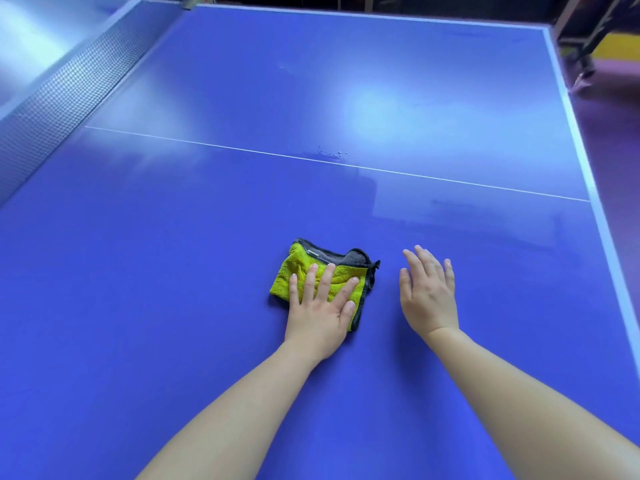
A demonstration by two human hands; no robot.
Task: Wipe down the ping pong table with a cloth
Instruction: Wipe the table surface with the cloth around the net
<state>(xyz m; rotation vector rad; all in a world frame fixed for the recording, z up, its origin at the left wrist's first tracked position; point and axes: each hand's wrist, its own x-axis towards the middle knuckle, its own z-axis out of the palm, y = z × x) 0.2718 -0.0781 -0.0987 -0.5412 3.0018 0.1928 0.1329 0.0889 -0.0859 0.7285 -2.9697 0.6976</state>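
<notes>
From my remote seat I see the left hand (317, 306) lying flat on the cloth (294, 270), fingers straight and spread, pointing away from the body. The palm covers the cloth's near right part and the thumb rests at its dark right border. It presses down on the cloth rather than gripping it; nothing is curled round the fabric. The cloth is a folded yellow-green towel with a dark grey edging, and a flap of its grey side shows at the far right corner. It lies flat on the blue desk (156, 289), on the nearer side of the thin white line (242, 151) that crosses the surface. The right hand (427, 296) is just beside the cloth on its right, with a strip of bare desk between them. Its fingers are straight and close together and it holds nothing; I cannot tell whether it touches the surface or hangs just above it. Beyond the cloth, right at the white line, sits a small cluster of water droplets (332, 154). A paler, streaky patch (467, 209) spreads over the desk beyond the right hand. The net (69, 84) runs along the far left, and purple floor (609, 116) shows past the right edge.
</notes>
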